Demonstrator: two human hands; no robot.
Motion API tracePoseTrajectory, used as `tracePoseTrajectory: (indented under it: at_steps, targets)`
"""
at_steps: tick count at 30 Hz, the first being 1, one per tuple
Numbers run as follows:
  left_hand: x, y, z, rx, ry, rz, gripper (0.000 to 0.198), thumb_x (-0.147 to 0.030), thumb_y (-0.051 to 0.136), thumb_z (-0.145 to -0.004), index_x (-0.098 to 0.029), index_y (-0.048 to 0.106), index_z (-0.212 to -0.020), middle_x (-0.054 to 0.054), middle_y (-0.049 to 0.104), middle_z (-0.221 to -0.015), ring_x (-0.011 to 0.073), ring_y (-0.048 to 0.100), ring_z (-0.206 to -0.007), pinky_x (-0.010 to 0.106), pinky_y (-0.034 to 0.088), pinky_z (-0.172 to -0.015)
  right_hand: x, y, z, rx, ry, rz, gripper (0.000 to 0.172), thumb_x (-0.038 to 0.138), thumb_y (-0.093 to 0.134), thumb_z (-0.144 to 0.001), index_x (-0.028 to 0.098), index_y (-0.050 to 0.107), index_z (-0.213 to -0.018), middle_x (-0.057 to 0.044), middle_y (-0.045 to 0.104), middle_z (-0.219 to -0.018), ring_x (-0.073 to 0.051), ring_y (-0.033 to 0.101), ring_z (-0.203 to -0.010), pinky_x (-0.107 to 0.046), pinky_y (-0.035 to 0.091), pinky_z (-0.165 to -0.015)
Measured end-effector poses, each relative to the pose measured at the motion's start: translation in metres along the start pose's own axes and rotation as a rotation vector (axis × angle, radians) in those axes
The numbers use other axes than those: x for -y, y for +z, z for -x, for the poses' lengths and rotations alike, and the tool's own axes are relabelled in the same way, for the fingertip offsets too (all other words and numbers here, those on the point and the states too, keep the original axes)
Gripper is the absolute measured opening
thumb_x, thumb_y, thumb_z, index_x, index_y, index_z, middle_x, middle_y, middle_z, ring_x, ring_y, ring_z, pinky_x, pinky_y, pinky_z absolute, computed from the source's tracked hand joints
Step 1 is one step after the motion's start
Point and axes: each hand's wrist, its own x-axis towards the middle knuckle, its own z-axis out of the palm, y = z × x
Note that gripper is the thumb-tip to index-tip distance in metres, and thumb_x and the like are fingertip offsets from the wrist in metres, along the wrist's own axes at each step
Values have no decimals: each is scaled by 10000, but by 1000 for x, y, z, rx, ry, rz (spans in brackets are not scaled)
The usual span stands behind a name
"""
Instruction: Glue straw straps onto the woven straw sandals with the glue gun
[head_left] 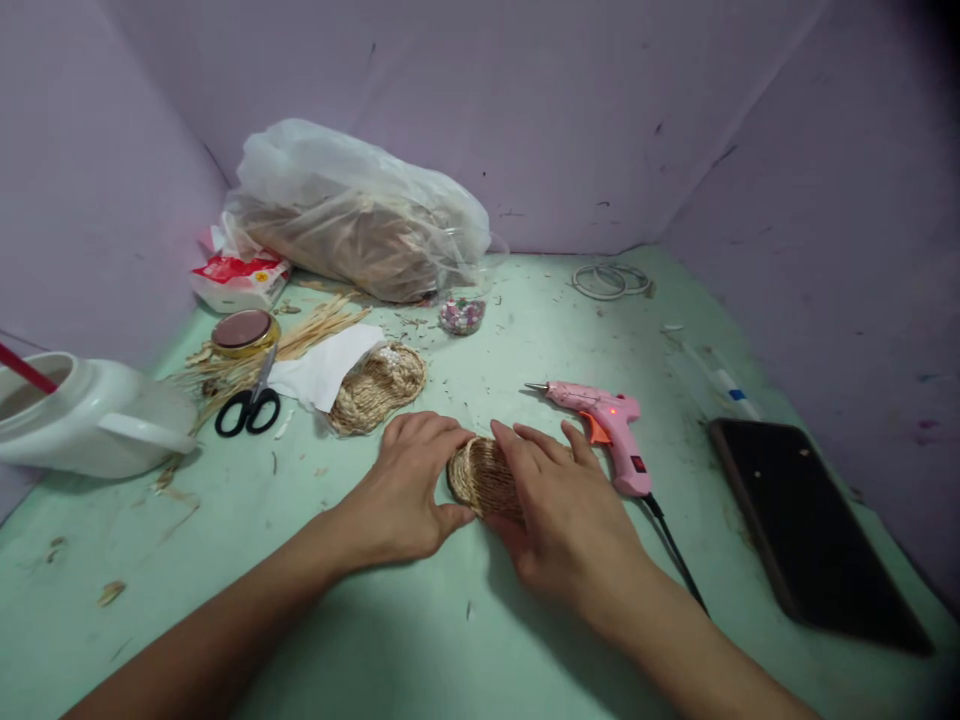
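A small woven straw slipper, light tan at the toe end and darker brown beside it, lies at the middle front of the table. My left hand grips its left end between thumb and fingers. Over its right end curves my right hand, fingers on top and thumb at the near side, hiding that part. Just beyond my left hand sits a second woven slipper with white beads, partly under a white paper piece. To the right lies a pink glue gun with a small lit light, nozzle pointing left.
Black-handled scissors, a round lidded tin, loose straw strands and a white jug stand left. Behind are a plastic bag, a red-and-white packet and a bead cup. A black phone lies right.
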Motion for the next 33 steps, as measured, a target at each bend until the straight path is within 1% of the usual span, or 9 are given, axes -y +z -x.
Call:
tracePoseTrajectory:
  at_steps: [4, 8, 13, 15, 21, 25, 26, 30, 33]
  targets:
    - [1, 1, -2, -24, -11, -3, 497, -356, 657, -644, -198, 491, -1085, 72, 518, -1101, 262, 412, -1069, 425, 261, -960, 1, 0, -1, -10, 2, -19, 648, 226, 525, -675, 82, 387, -1292, -145, 600, -1146, -296, 502, -1075, -521, 193, -1017]
    - [-3, 2, -4, -16, -20, -16, 477, -302, 658, -625, -199, 488, -1059, 72, 507, -1098, 261, 405, -1068, 425, 255, -967, 1, 1, -2, -3, 27, -41, 663, 248, 537, -651, 95, 401, -1282, -118, 634, -1051, -281, 545, -979, -503, 198, -1021]
    - [-5, 0, -4, -5, -30, -13, 471, -280, 645, -623, -209, 475, -1057, 64, 495, -1088, 256, 402, -1058, 429, 255, -968, 1, 2, -3, -9, 30, -52, 665, 238, 544, -650, 92, 402, -1283, -105, 632, -1045, -274, 553, -971, -501, 225, -1020]
    - [-5, -2, -5, 11, -35, -8, 474, -286, 647, -624, -202, 476, -1058, 63, 491, -1084, 252, 398, -1051, 424, 258, -964, 0, 1, -3, -5, 27, -58, 673, 233, 548, -652, 90, 393, -1291, -109, 622, -1068, -275, 549, -988, -501, 242, -1015]
    - [-4, -5, -9, 65, -64, 10, 510, -310, 653, -638, -184, 462, -1094, 56, 485, -1073, 240, 385, -1035, 418, 266, -951, -3, -1, -6, -25, 25, -68, 725, 214, 586, -633, 79, 364, -1309, -157, 565, -1157, -299, 527, -1010, -475, 388, -902]
    - [-4, -7, -12, 104, -55, -18, 548, -308, 672, -620, -199, 465, -1116, 48, 482, -1072, 241, 379, -1025, 439, 241, -972, -6, 1, -5, -65, 33, -56, 854, 179, 596, -612, 93, 231, -1379, -211, 360, -1372, -333, 442, -1151, -473, 397, -891]
    - [-4, -8, -12, 114, -57, -27, 541, -305, 674, -617, -200, 473, -1108, 47, 483, -1061, 242, 382, -1014, 445, 238, -973, -6, 1, -5, -72, 32, -54, 869, 178, 594, -614, 100, 207, -1388, -212, 358, -1375, -334, 442, -1152, -478, 399, -880]
    - [-5, -10, -13, 139, -58, -35, 520, -306, 662, -631, -213, 476, -1108, 48, 477, -1043, 245, 380, -1009, 453, 242, -965, -8, -1, -3, -43, 17, -77, 834, 233, 610, -647, 107, 234, -1380, -144, 596, -1146, -308, 508, -1028, -490, 384, -867]
    - [-6, -12, -14, 153, -63, -40, 533, -338, 668, -631, -215, 473, -1111, 52, 471, -1033, 254, 378, -1003, 463, 253, -949, -8, -3, -4, -19, 14, -75, 826, 265, 631, -640, 107, 274, -1368, -112, 626, -1101, -300, 511, -987, -483, 375, -864]
